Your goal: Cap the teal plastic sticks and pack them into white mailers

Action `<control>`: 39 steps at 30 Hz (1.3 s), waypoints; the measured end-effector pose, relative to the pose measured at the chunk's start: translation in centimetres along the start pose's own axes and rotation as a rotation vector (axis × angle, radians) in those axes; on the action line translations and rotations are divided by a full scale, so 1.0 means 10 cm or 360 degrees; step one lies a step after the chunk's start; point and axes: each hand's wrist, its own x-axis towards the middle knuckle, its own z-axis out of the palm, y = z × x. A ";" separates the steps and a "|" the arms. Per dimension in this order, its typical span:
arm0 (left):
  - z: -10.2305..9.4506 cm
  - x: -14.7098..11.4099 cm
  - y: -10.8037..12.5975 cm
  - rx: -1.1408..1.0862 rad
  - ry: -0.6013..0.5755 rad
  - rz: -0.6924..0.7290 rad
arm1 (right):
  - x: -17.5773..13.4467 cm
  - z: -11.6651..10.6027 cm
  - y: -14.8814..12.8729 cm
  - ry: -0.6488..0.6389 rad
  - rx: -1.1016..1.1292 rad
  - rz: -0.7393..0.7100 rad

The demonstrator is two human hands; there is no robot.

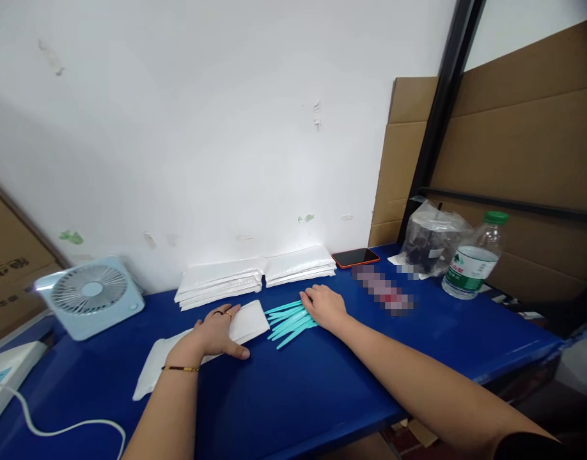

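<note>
My left hand [220, 332] lies with its fingers spread across a long white packet [250, 319] on the blue table. The packet slants from the lower left toward the middle. To the right of it, several thin turquoise plastic sticks [288, 322] with tapered ends are fanned out in a loose bunch. My right hand [325, 305] rests over the right end of these sticks, its fingers curled down on them. Their far ends are hidden under the palm. Behind both hands stand two low stacks of white packets, a left stack [221, 281] and a right stack [300, 263].
A light blue fan [94, 297] stands at the left, near a white device [15, 377] and a white cable [73, 425]. Along the back right lie a phone [355, 257], a bagged cup [430, 239] and a water bottle [473, 262]. A white wall [202, 128] closes off the back.
</note>
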 end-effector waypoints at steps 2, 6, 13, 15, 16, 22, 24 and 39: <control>-0.02 -0.02 0.07 -0.0084 0.0005 0.0082 | -0.03 0.00 0.00 -0.0011 -0.0022 -0.0104; -0.02 0.03 0.45 -0.0352 0.0234 0.0399 | -0.05 -0.01 0.06 -0.0110 0.0185 -0.0249; 0.18 0.28 0.84 -0.0425 0.0196 0.0605 | 0.01 -0.08 0.18 -0.0346 0.0790 -0.0442; 0.22 0.32 0.81 -0.0465 0.0159 0.0557 | 0.03 -0.08 0.21 -0.0388 0.0923 -0.0369; 0.24 0.34 0.79 -0.0486 0.0138 0.0548 | 0.05 -0.08 0.24 -0.0409 0.0975 -0.0317; 0.28 0.45 0.74 -0.0505 0.0133 0.0471 | 0.17 -0.05 0.46 -0.0471 0.1136 0.0019; 0.27 0.46 0.76 -0.0481 0.0213 0.0433 | 0.21 -0.07 0.53 -0.0381 0.0987 0.0091; 0.25 0.25 0.89 -0.0473 0.0090 0.0527 | 0.12 -0.33 0.38 -0.0681 0.0828 -0.0360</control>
